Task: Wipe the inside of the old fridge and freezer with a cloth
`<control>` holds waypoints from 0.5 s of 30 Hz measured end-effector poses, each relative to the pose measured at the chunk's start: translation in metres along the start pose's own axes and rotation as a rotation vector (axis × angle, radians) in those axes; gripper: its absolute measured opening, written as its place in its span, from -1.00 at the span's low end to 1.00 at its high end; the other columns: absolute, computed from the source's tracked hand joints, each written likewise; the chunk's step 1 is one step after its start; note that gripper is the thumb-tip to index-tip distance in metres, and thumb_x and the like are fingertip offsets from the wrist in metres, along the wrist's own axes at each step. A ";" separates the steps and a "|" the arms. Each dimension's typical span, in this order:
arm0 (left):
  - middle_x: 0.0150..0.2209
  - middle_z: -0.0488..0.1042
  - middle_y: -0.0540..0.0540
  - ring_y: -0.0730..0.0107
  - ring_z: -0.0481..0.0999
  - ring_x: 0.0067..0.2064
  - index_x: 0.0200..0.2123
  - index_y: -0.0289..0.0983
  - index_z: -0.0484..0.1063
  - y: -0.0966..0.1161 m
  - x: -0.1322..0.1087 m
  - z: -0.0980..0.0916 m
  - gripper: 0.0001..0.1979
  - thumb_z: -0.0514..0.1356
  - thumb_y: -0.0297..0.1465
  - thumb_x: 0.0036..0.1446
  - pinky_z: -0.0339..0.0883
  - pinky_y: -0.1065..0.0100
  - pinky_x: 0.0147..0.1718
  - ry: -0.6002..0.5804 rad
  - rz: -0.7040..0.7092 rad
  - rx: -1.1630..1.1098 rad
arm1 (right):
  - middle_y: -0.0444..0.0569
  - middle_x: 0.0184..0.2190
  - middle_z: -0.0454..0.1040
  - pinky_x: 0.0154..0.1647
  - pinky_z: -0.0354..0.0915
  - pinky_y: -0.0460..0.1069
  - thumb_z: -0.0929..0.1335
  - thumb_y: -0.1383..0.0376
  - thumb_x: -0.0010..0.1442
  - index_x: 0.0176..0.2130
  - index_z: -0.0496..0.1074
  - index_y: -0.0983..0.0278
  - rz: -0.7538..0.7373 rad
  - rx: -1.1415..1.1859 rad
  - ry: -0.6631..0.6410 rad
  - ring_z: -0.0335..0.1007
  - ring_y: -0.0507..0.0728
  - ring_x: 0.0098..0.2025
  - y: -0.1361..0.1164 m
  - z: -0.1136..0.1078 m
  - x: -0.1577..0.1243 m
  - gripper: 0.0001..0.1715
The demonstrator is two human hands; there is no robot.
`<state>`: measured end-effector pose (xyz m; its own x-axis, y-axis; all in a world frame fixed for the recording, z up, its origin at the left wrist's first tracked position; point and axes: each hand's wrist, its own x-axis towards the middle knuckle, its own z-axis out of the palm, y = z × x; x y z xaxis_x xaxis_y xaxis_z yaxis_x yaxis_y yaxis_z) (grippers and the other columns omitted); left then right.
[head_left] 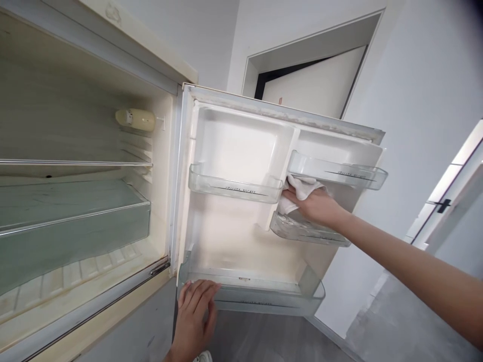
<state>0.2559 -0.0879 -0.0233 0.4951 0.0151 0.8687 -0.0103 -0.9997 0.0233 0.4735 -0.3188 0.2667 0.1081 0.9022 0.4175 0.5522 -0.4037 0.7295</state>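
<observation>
Bare and long, the person's right arm point(411, 274) is closest to the camera, and it leads to a white cloth point(305, 187). That cloth is at the middle of the open fridge door point(234, 231), just above the low right bin point(309, 232) and beside the end of the left bin point(236, 186). The right hand point(317, 203) has it bunched up, with fingers pressed together around it. Being squashed small probably helps the soft cloth fit between the clear bins. Just above it is the high right bin point(339, 172). Farther down, the left hand point(193, 314) rests at the top edge of the wide bottom bin point(271, 301), near the hinge side. Its fingers are bent and close together, with the thumb a bit apart, but it is hard to tell if they squeeze the bin. Maybe the hand is there so the door won't swing. All 4 bins have raised fronts, likely so things can't fall out. Next to the door is the fridge point(163, 188), with a glass shelf point(75, 163) and a green drawer point(94, 236) below it. Up high, a pale yellow part point(141, 119) sticks out by the side wall. Behind the fridge door is a white room door point(313, 83).
</observation>
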 end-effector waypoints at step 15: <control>-0.16 0.59 -0.02 0.35 0.48 -0.05 0.08 -0.25 0.27 0.001 0.000 -0.001 -0.49 0.11 -0.59 0.02 0.02 0.17 0.11 -0.021 -0.004 -0.009 | -0.03 0.25 0.20 -0.06 0.33 0.15 0.17 0.43 0.16 0.28 0.13 0.24 0.295 0.152 -0.207 0.32 0.32 0.11 0.021 -0.016 -0.055 -0.31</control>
<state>0.2552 -0.0889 -0.0232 0.5135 0.0182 0.8579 -0.0163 -0.9994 0.0309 0.4659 -0.3795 0.2682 0.4364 0.7686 0.4677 0.5870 -0.6372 0.4994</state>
